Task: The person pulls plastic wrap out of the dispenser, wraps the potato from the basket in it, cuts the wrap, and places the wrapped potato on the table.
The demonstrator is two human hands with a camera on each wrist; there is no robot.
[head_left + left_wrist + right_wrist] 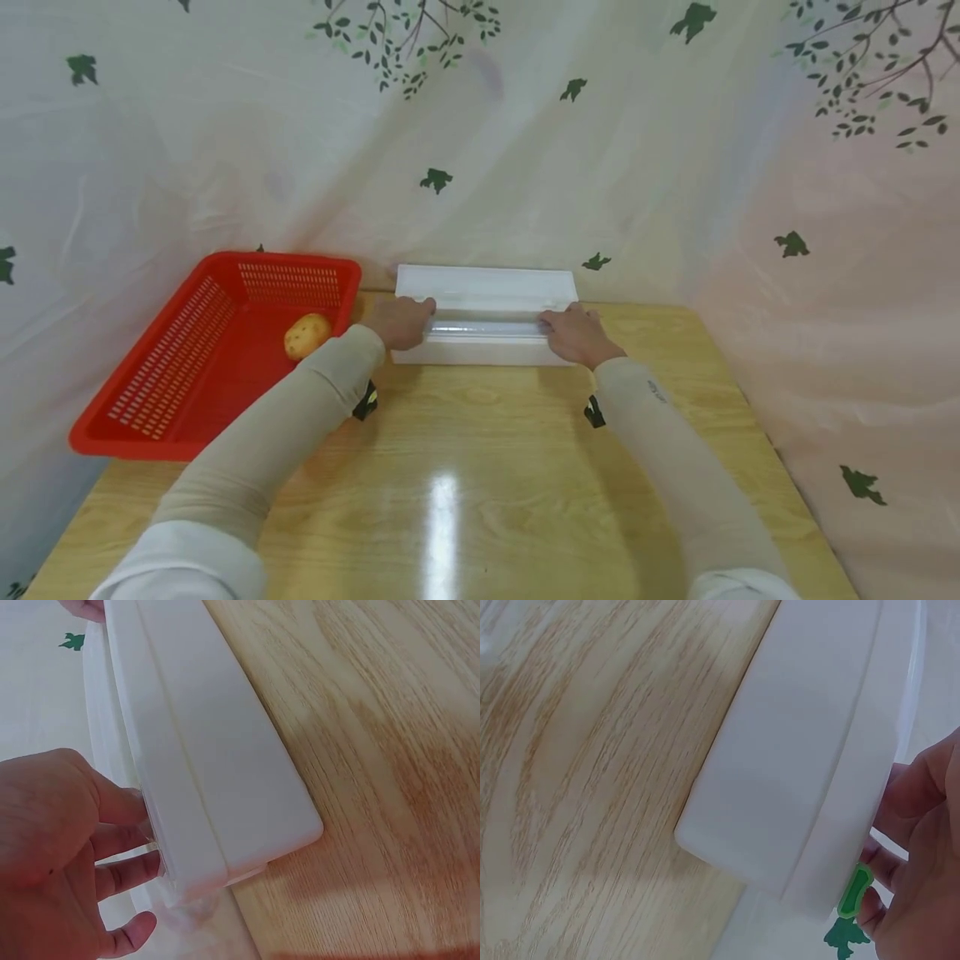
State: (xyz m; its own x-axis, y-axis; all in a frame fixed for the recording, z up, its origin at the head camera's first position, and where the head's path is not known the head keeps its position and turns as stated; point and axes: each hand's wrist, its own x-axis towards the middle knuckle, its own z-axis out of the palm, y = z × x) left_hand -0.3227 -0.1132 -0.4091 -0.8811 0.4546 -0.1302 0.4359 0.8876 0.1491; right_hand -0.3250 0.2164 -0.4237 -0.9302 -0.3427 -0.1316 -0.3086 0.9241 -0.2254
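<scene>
A long white box [480,353] stands open at the back of the wooden table [480,483], its lid [487,286] raised against the curtain and a clear roll [487,329] lying inside. My left hand [405,322] grips the box's left end. In the left wrist view its fingers [124,841] hook over the rim of the box [217,765], tips hidden inside. My right hand [573,333] grips the right end. In the right wrist view its fingers [919,795] curl behind the rim of the box [795,765].
A red slotted basket [127,446] sits at the table's left rear corner with a potato [306,335] in it, close to my left forearm. A leaf-printed curtain [675,167] hangs right behind the table. Bare tabletop lies in front of the box.
</scene>
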